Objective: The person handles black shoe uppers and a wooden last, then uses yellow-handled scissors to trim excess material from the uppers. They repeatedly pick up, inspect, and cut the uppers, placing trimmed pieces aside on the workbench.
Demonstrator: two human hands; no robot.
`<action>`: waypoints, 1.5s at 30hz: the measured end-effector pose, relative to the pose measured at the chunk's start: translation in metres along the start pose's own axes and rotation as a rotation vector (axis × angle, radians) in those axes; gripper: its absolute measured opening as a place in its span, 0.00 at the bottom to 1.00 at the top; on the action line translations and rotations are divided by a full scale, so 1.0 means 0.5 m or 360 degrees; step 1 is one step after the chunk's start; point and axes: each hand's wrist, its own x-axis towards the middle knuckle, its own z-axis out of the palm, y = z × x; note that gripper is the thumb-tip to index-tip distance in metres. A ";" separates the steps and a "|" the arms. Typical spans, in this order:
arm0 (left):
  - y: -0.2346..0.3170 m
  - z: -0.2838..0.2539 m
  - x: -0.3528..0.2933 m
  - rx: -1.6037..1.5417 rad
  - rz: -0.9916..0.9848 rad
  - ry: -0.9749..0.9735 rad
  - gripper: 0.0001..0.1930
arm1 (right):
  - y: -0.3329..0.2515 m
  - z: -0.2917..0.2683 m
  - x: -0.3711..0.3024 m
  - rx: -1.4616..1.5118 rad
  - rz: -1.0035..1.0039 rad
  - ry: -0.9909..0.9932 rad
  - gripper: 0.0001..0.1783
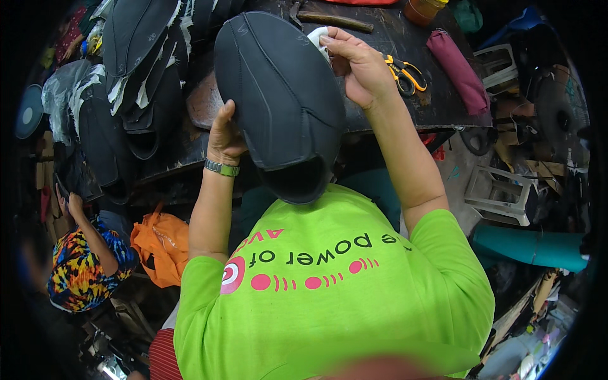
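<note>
A black shoe upper [278,95] with stitched seams is held up before my chest, its dark opening toward me. My left hand [227,136] grips its left side, thumb along the edge and fingers hidden behind. With my right hand [361,63] I pinch a small piece of white cloth [318,42] at the upper's far right edge. Whether the cloth is attached to the upper, I cannot tell. Just right of my right hand, yellow-and-black scissors [406,76] lie on the dark table [405,38].
More black uppers with frayed white edges [139,57] are piled at the table's left. A hammer [334,21] and a maroon roll [457,73] lie on the far and right side. Another person in a colourful shirt [88,269] is at left, near an orange bag [161,247]. Plastic stools [500,196] stand right.
</note>
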 end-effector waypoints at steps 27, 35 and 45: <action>0.024 0.005 -0.100 0.3783 0.1475 -0.0092 0.14 | 0.104 -0.061 -0.086 -0.2123 -0.0960 -0.0567 0.14; 0.025 -0.009 -0.129 0.3569 0.1202 -0.0183 0.14 | 0.097 -0.068 -0.097 -0.2052 -0.0751 -0.0606 0.12; 0.008 -0.014 -0.153 0.3480 0.1101 -0.0169 0.13 | 0.081 -0.061 -0.101 -0.2067 -0.0636 -0.0712 0.17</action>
